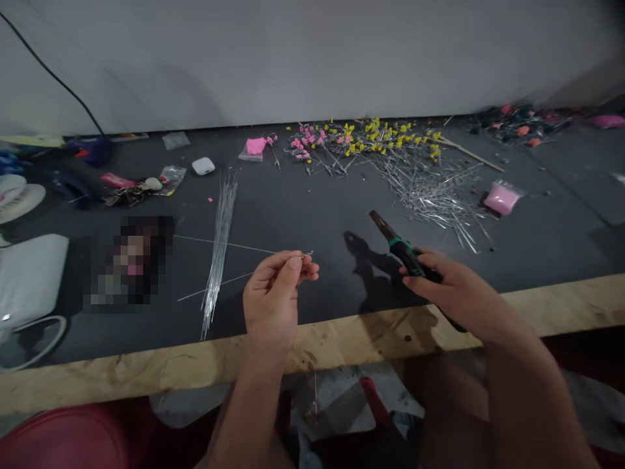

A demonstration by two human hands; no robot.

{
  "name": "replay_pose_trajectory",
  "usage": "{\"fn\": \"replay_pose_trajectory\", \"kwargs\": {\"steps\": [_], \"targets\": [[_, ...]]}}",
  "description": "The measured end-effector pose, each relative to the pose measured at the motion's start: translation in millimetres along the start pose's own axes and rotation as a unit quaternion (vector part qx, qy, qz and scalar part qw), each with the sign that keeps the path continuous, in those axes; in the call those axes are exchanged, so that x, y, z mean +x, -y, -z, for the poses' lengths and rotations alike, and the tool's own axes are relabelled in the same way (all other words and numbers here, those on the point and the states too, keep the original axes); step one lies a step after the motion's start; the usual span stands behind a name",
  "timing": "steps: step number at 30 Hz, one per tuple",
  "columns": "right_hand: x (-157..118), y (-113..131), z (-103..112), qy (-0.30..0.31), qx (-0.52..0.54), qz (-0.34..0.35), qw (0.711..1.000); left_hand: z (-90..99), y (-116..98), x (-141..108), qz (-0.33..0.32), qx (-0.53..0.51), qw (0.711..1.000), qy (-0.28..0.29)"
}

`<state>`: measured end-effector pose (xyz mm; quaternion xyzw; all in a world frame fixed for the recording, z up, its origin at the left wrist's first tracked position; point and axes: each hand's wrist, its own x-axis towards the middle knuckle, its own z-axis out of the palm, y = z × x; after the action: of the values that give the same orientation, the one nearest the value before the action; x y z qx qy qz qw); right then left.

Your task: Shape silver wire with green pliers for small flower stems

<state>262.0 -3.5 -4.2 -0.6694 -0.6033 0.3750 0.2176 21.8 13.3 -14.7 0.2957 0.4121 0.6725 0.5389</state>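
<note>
Between thumb and fingers, my left hand (276, 296) pinches a thin metal wire (234, 245) whose two legs stretch out to the left, and a small twisted end pokes out past the fingertips. My right hand (452, 283) is wrapped round the dark green and black handles of a pair of pliers (401, 247), jaws pointing up and left, held apart from the wire. Beneath the wire's legs a bundle of straight wires (221, 241) lies on the dark tabletop (303, 215).
At the back lie wires with yellow tips (385, 137) and pink tips (312, 138), beside a heap of bare wires (434, 192). A pink packet (502, 197) sits at right. Further left are a white case (203, 166), keys (129, 193) and a white box (34, 277). Wood edges the table front (205, 374).
</note>
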Motion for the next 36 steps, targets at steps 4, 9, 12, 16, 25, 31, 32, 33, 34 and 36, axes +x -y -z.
{"fn": "replay_pose_trajectory", "kwargs": {"steps": [4, 9, 12, 16, 25, 31, 32, 33, 34, 36], "targets": [[16.7, -13.0, 4.4, -0.019, -0.036, 0.011, 0.999, -3.8, 0.1, -4.5, 0.007, -0.005, 1.000, 0.025], [33.3, -28.5, 4.1, -0.064, -0.043, 0.019, 0.997, -7.6, 1.4, -7.9, 0.016, -0.004, 0.999, 0.042], [29.1, -21.2, 0.4, -0.123, 0.010, 0.038, 0.992, -9.4, 3.8, -9.9, 0.024, 0.003, 0.998, 0.058], [8.4, 18.3, -20.2, -0.044, 0.238, 0.061, 0.968, -12.7, 9.1, -13.6, 0.043, 0.025, 0.995, 0.087], [-5.3, 51.8, -58.9, 0.032, 0.441, 0.081, 0.893, -22.3, 13.8, -16.1, 0.073, 0.044, 0.992, 0.092], [-6.3, 45.0, -57.1, 0.023, 0.449, 0.094, 0.888, -24.1, 15.0, -16.4, 0.101, 0.041, 0.987, 0.118], [-6.4, 43.9, -57.9, 0.016, 0.447, 0.094, 0.890, -24.2, 15.1, -16.8, 0.105, 0.045, 0.986, 0.124], [-6.6, 42.8, -58.9, 0.008, 0.447, 0.092, 0.890, -24.3, 15.0, -17.2, 0.107, 0.050, 0.984, 0.135], [-6.7, 41.7, -59.8, 0.002, 0.453, 0.089, 0.887, -24.4, 14.6, -17.6, 0.108, 0.053, 0.981, 0.149], [-7.2, 40.1, -60.7, 0.003, 0.482, 0.077, 0.873, -24.3, 13.2, -18.0, 0.110, 0.053, 0.977, 0.173]]}}
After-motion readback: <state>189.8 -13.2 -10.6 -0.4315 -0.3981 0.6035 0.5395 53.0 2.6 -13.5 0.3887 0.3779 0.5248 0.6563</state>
